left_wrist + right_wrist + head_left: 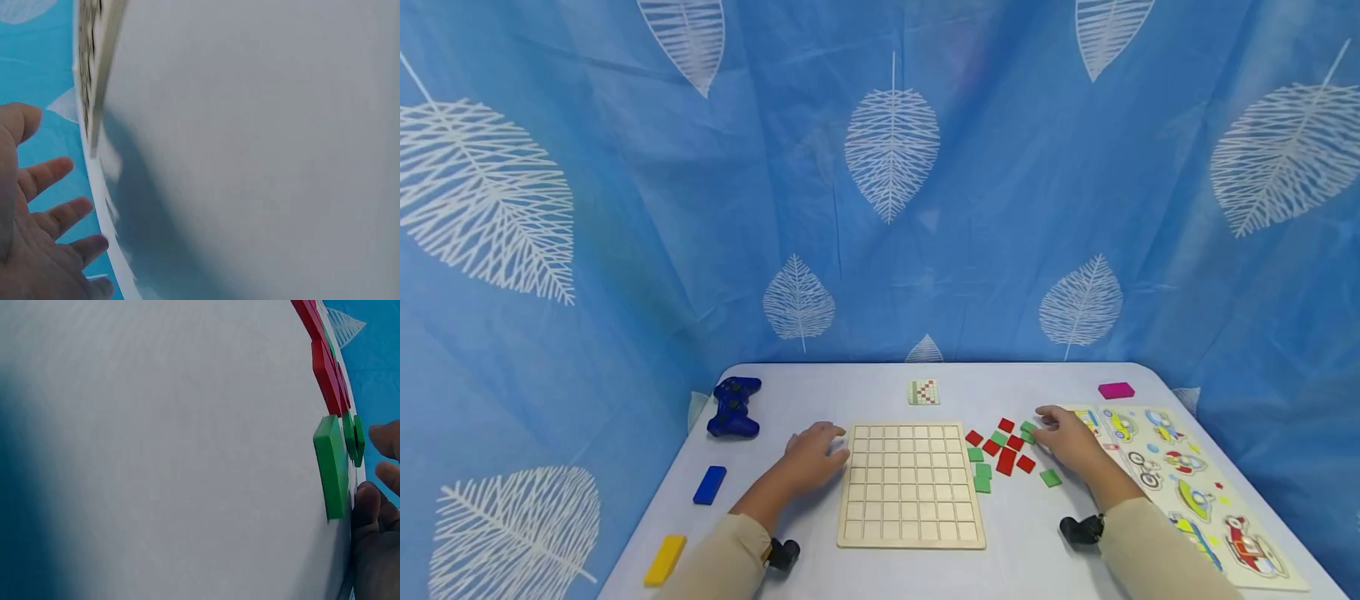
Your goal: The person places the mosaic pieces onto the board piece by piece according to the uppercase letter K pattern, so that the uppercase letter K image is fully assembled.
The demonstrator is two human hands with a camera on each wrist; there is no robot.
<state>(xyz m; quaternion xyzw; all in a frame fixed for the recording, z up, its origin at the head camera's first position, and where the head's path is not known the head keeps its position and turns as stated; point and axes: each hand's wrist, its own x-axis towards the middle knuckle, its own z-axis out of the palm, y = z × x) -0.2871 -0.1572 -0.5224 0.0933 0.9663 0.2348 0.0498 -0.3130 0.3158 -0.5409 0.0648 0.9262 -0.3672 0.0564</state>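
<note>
On the pale table (880, 387) a wooden grid board (912, 483) lies flat near the middle, its square cells all bare. The left hand (815, 454) rests on the table just beside the board's far left corner, fingertips touching or almost touching its edge; the left wrist view shows its fingers (53, 175) spread and relaxed, so the grip is wide and holds nothing. To the right of the board lies a loose scatter of red and green tiles (1003, 454). The right hand (1070, 439) rests at the right edge of that scatter, its fingers loosely bent over a green tile (1028, 428) at the far side of it; whether it actually pinches that tile I cannot tell. Another green tile (1050, 477) lies apart, just near of the right hand.
</note>
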